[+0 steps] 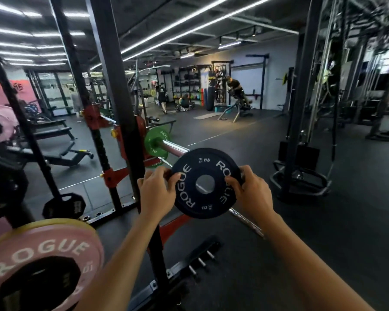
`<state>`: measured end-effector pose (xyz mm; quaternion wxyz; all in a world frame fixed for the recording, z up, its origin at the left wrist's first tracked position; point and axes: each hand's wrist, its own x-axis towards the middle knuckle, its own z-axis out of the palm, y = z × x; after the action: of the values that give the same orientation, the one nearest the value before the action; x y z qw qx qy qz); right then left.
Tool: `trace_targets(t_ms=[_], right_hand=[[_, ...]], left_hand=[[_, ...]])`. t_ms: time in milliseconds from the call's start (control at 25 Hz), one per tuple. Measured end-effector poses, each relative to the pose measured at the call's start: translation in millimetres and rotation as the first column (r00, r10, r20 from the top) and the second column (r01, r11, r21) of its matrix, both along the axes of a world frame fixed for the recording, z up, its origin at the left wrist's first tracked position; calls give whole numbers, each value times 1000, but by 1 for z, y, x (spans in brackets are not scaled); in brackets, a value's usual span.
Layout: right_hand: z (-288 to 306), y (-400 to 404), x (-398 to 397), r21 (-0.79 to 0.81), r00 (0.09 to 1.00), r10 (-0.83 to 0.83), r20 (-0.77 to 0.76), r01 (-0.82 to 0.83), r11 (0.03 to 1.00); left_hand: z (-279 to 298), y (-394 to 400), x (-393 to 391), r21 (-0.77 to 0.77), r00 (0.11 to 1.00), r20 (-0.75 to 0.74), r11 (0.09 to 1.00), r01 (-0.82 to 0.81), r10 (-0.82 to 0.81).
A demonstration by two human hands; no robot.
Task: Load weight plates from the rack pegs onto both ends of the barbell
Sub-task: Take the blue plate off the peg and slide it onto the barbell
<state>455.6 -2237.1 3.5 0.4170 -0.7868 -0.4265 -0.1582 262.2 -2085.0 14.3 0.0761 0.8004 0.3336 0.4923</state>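
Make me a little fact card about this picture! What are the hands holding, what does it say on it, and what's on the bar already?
Place: a gym, beside a black and red rack
Held thing: a black plate, marked ROGUE and 2 KG
Left hand: grips the plate's left edge
Right hand: grips the plate's right edge
Bar: barbell sleeve runs toward the plate; whether the plate is on it yet is unclear
Already on the bar: a green plate
Nearby: a pink plate at lower left
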Motion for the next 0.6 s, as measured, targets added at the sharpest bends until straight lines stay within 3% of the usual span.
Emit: trace_targets(t_ms=[440,600], right_hand=[[-16,79,104,-34,999,-3,-32,2,999],[-28,102,126,-8,984,149,-95,-150,989]], left_hand=[[-22,76,104,-83,999,-3,996,31,-32],[-33,81,116,-45,998,56,998,-38,41]])
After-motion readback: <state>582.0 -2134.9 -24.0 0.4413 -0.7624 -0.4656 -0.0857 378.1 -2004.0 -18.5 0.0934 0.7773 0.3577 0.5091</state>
